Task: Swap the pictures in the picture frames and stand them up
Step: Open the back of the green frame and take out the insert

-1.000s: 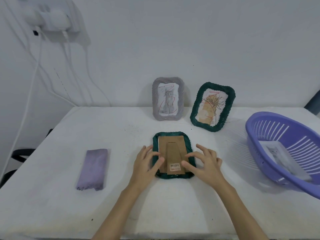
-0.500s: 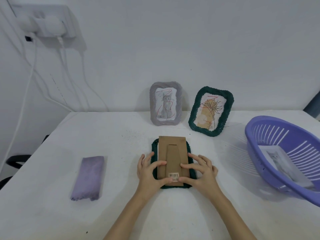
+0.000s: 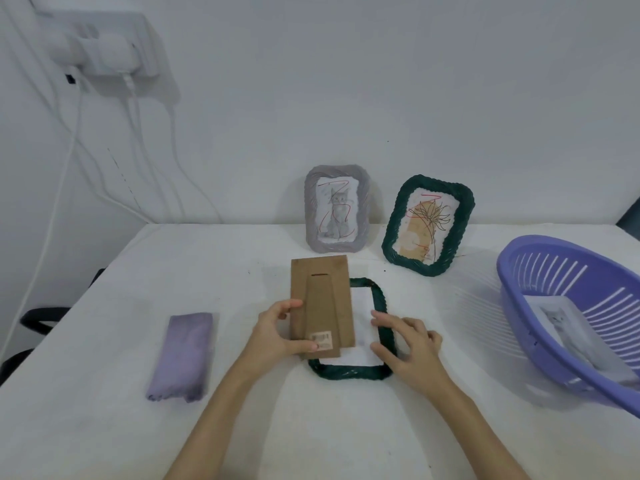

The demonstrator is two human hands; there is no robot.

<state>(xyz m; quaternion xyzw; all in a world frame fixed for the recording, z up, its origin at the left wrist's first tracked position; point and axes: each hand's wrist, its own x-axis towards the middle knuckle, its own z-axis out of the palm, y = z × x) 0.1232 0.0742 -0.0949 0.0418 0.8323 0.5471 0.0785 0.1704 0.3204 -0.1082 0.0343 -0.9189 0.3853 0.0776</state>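
Gripping a brown cardboard backing in the left hand, a person rests relaxed right hand fingers on a green frame lying flat

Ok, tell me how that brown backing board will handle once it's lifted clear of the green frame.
The brown backing board, held in the left hand, looks flat, so probably stiff. It seems thin cardboard, likely light. Its stand flap may swing open when tilted.

A brown backing board is showing above a dark green woven frame; a grey frame, lilac cloth and purple slotted basket are sitting on the white desk.
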